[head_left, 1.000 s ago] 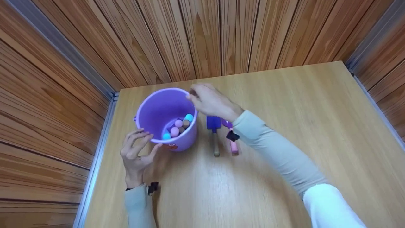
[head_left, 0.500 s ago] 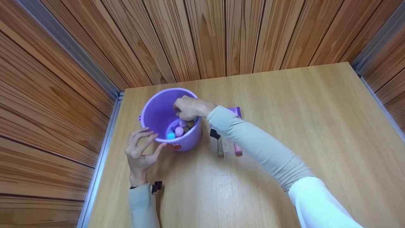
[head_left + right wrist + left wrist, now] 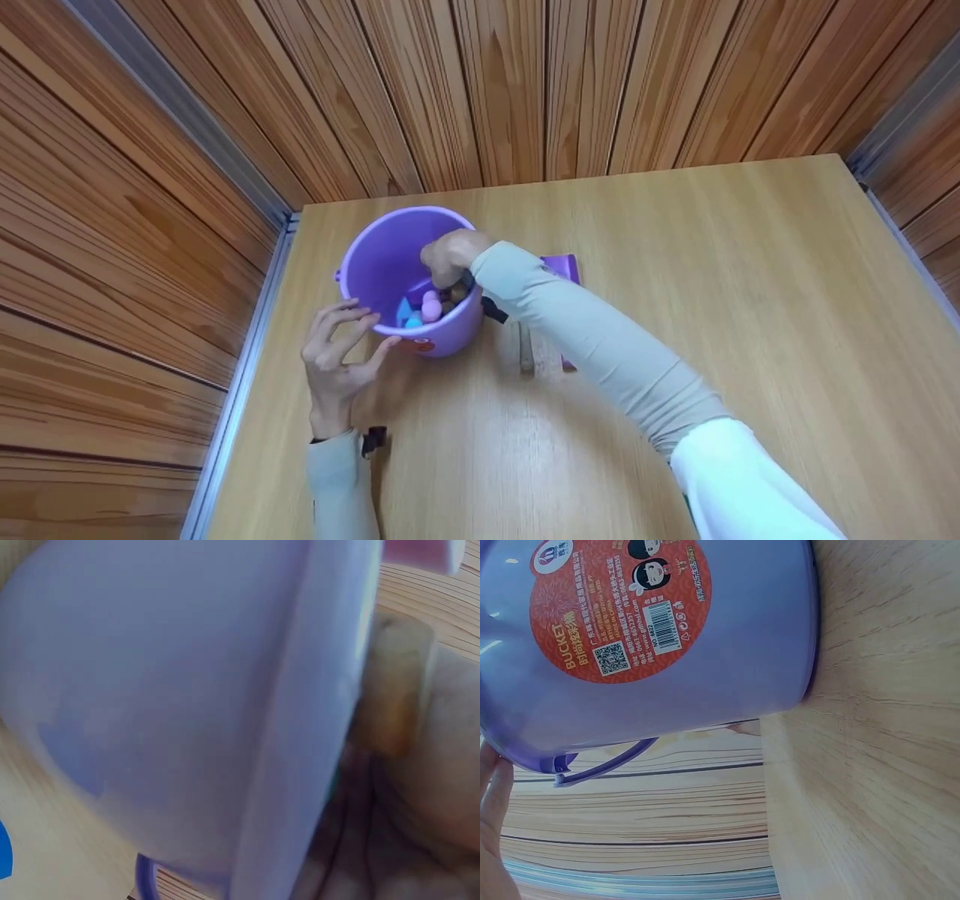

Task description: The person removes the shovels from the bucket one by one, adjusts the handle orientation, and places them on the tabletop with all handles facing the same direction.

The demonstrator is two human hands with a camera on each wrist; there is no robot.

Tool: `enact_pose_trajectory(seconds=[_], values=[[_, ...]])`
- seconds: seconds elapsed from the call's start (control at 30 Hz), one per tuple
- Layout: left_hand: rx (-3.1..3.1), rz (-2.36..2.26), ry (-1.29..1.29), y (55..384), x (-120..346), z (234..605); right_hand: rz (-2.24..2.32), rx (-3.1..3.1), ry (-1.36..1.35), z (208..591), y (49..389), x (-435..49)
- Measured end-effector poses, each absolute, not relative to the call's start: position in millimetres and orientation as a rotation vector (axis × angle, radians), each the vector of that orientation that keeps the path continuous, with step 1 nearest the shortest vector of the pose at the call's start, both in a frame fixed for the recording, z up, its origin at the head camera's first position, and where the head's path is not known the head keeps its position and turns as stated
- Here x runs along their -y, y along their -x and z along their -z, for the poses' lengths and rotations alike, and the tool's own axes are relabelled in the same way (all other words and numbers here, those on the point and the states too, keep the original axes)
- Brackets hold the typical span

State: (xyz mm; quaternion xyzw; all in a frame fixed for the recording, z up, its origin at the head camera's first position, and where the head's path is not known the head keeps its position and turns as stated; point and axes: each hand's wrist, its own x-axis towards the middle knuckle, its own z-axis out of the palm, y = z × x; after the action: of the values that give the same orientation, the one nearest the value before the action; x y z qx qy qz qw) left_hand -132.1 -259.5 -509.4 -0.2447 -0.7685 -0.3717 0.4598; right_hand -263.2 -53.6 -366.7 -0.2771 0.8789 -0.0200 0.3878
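A purple bucket [image 3: 456, 341] stands on the table, with a red round label [image 3: 622, 611] on its near side. My left hand [image 3: 334, 360] grips the bucket's rim at the near left, its fingers over the edge and thumb outside. My right hand [image 3: 454, 255] reaches down inside over the far right rim, knuckles up and fingertips hidden. Pink [image 3: 431, 306], blue [image 3: 409, 315] and brown rounded pieces lie below it. In the right wrist view, a tan round-ended piece [image 3: 396, 682] lies against that hand; I cannot tell whether it is held.
Right of the bucket, partly under the right sleeve, a tan handle [image 3: 526, 351] and a purple flat piece [image 3: 568, 265] lie on the wooden table [image 3: 712, 285]. Wood-panelled walls [image 3: 525, 90] rise behind and at the sides. The bucket's bail [image 3: 607, 767] hangs at its side.
My right hand has moved from above the bucket's rim down and left into it. The pieces inside have shifted, and a pointed blue one shows. My left hand keeps its hold on the rim.
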Motion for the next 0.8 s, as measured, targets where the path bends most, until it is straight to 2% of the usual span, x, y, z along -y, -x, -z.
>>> enact_pose_trajectory(seconds=[0.43,0.8], values=[[1.887,0.962,0.616,133,256,511,0.033,-2.324,0.63,358,258,56],[1.914,0.908,0.588,129,259,506,-0.233,-2.431,0.655,328,239,68]])
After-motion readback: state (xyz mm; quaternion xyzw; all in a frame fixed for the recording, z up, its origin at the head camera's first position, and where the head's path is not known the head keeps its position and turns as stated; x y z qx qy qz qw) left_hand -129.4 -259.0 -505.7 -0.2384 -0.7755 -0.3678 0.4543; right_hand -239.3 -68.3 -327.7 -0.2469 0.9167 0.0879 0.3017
